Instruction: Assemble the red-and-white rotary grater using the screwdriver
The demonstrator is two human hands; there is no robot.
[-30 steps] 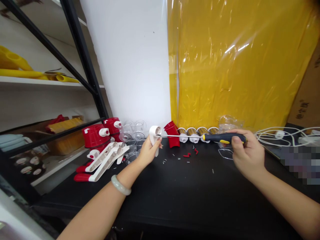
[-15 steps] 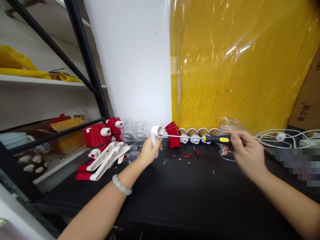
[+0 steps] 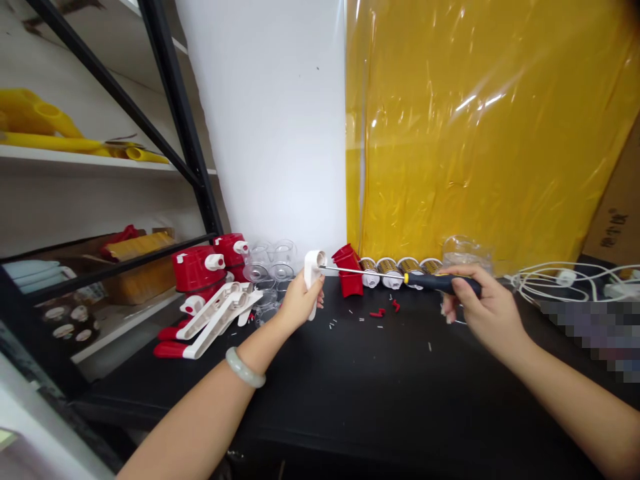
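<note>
My left hand point(image 3: 300, 299) is closed around a white plastic crank handle point(image 3: 313, 263), held upright above the table with its round socket end at the top. My right hand point(image 3: 480, 303) grips a screwdriver point(image 3: 430, 283) by its dark handle with a yellow collar. The long metal shaft runs left, nearly level, and its tip meets the socket of the crank handle; whether a screw sits there is too small to tell. Behind the shaft stands a red plastic chute point(image 3: 349, 270), with several metal grater drums point(image 3: 391, 272) in a row beside it.
Red grater bodies point(image 3: 196, 269), white crank handles with red grips point(image 3: 207, 330) and clear plastic cups point(image 3: 270, 260) crowd the left side. Small red clips point(image 3: 378, 313) and screws lie mid-table. White cables point(image 3: 545, 283) and a clear bowl point(image 3: 467, 250) are at the right; a black-framed shelf point(image 3: 173, 100) borders the left.
The screwdriver's handle has turned in my right hand, its yellow patch now out of sight, and it slopes slightly more. The whole view has shifted a little; my left hand keeps its hold.
</note>
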